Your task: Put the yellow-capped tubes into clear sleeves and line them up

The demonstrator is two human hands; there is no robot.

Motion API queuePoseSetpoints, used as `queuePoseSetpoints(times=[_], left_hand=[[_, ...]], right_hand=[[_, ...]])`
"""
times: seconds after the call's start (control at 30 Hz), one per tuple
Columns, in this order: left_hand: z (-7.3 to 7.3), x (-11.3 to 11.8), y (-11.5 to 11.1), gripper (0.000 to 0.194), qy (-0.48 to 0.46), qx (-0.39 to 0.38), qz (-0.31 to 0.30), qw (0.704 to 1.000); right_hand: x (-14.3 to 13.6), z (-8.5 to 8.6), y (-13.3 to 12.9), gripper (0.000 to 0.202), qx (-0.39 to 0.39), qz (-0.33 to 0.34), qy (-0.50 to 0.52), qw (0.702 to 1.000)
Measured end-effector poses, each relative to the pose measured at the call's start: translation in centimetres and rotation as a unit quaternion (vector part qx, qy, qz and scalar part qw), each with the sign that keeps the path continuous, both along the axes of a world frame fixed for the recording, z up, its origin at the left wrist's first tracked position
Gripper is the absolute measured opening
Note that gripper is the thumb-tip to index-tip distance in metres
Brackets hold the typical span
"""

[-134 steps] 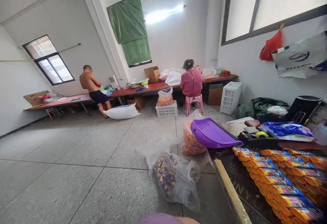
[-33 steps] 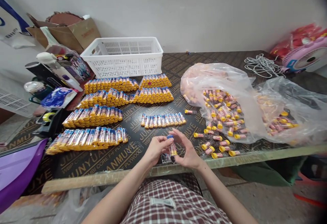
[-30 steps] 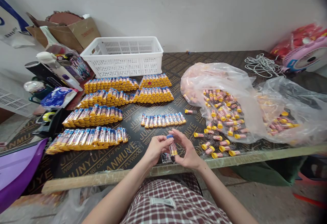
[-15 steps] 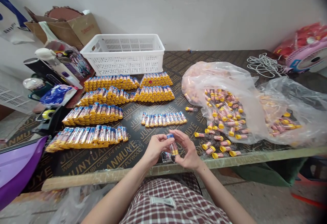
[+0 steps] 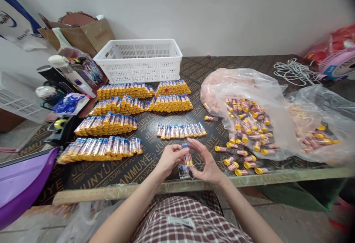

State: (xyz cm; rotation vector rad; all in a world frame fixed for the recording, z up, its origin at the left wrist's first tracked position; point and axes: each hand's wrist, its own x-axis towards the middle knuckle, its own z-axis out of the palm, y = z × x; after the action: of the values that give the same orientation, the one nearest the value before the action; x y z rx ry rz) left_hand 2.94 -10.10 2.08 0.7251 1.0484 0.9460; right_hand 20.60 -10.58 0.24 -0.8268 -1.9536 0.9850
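Over the table's near edge, my left hand (image 5: 169, 160) pinches a small see-through tube (image 5: 188, 158) with a blue cap and a yellow end. My right hand (image 5: 206, 164) curves around its other side, thumb by the lower end and fingers spread; whether the thumb touches it I cannot tell. Beneath the hands lies a small printed piece (image 5: 183, 171), partly hidden. Just beyond them is a row of similar tubes (image 5: 181, 131). Loose yellow-capped tubes (image 5: 242, 161) are scattered to the right, beside an open plastic bag (image 5: 273, 106) of more.
Stacked tubes (image 5: 102, 147) fill the left side in several rows. Behind them stands a white plastic basket (image 5: 141, 69). A tape dispenser (image 5: 62, 129) and a purple tray (image 5: 24, 187) are at the left. Coiled white cord (image 5: 294, 71) and a pink fan (image 5: 337, 63) sit far right.
My right hand's fingers have opened wider and drawn slightly away from the tube, which stays in my left hand. The whole view has shifted a little.
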Motion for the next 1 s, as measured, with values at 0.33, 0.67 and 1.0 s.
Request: queuePoseSetpoints(times=[0.33,0.67,1.0], left_hand=[[-3.2,-12.0,12.2,0.035,0.608,0.073,0.001,0.791],[-4.6,-11.0,11.1,0.038,0.653,0.183,-0.035,0.734],[-5.7,-9.7,9.2,0.036,0.639,0.250,-0.047,0.726]], right_hand=[[6.7,-4.7,16.9,0.040,0.046,-0.270,-0.315,0.909],[8.0,-6.4,16.6,0.041,0.047,-0.329,-0.295,0.896],[8.5,-3.4,9.2,0.048,-0.012,-0.323,-0.118,0.939]])
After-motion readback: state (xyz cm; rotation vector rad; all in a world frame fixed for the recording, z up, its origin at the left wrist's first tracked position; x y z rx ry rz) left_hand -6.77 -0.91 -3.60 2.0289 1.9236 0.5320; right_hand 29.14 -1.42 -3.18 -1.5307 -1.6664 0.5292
